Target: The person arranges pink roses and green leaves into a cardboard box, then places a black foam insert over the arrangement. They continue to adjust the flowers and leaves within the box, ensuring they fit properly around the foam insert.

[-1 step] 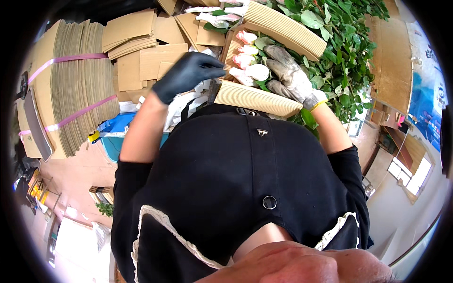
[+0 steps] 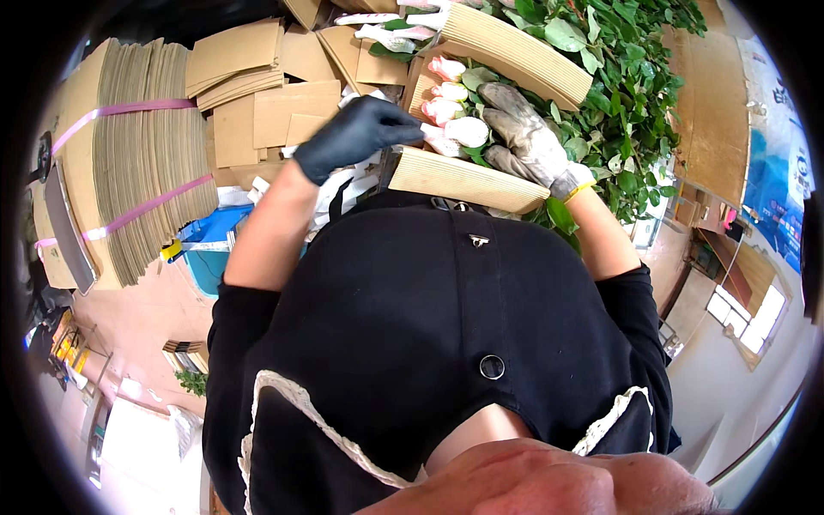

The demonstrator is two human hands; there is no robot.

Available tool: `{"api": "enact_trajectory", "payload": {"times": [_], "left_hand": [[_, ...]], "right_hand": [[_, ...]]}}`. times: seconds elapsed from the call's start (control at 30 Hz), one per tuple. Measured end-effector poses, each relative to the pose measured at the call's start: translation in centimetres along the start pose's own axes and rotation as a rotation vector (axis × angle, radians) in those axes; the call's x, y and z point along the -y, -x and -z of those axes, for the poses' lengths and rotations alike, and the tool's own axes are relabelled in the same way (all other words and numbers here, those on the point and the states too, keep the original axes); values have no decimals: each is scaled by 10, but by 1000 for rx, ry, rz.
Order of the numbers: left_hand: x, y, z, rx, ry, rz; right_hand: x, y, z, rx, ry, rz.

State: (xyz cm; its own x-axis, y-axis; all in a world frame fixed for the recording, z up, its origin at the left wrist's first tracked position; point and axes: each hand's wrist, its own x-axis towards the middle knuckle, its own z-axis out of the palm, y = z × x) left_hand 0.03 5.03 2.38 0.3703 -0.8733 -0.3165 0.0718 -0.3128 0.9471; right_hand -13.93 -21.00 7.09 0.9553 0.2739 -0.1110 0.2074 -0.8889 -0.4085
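Pink and pale roses (image 2: pixel 445 110) lie in a row in an open cardboard sleeve with corrugated sides (image 2: pixel 468 181). The nearest is a white rose (image 2: pixel 467 131) with a white netting sleeve (image 2: pixel 441 142) beside its bloom. My left hand (image 2: pixel 356 137), in a black glove, has its fingers pinched together at the edge of this netting. My right hand (image 2: pixel 525 142), in a soiled pale glove, lies flat over the stems and leaves just right of the blooms, its fingers stretched out.
Leafy green stems (image 2: pixel 631 112) spread to the right. Beyond the cardboard lie more netted roses (image 2: pixel 395 36). At the left are loose cardboard pieces (image 2: pixel 296 107) and a tall cardboard stack (image 2: pixel 148 154) bound with pink straps. A blue container (image 2: pixel 206 270) stands below.
My left hand has moved a little to the right, bringing its pinched fingertips to the netting at the white rose. My right hand stays in place on the stems.
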Motion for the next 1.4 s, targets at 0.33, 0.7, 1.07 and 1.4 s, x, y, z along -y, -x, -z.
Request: {"api": "enact_trajectory", "payload": {"times": [0.33, 0.7, 1.07, 1.4], "left_hand": [[52, 51, 73, -441, -85, 52], [-29, -18, -25, -131, -359, -433], [-27, 32, 25, -343, -758, -402], [1, -31, -12, 5, -437, -457]], "right_hand": [[-10, 3, -7, -102, -66, 67], [-8, 1, 0, -74, 13, 72], [0, 0, 14, -78, 30, 88], [2, 5, 93, -423, 807, -128]]}}
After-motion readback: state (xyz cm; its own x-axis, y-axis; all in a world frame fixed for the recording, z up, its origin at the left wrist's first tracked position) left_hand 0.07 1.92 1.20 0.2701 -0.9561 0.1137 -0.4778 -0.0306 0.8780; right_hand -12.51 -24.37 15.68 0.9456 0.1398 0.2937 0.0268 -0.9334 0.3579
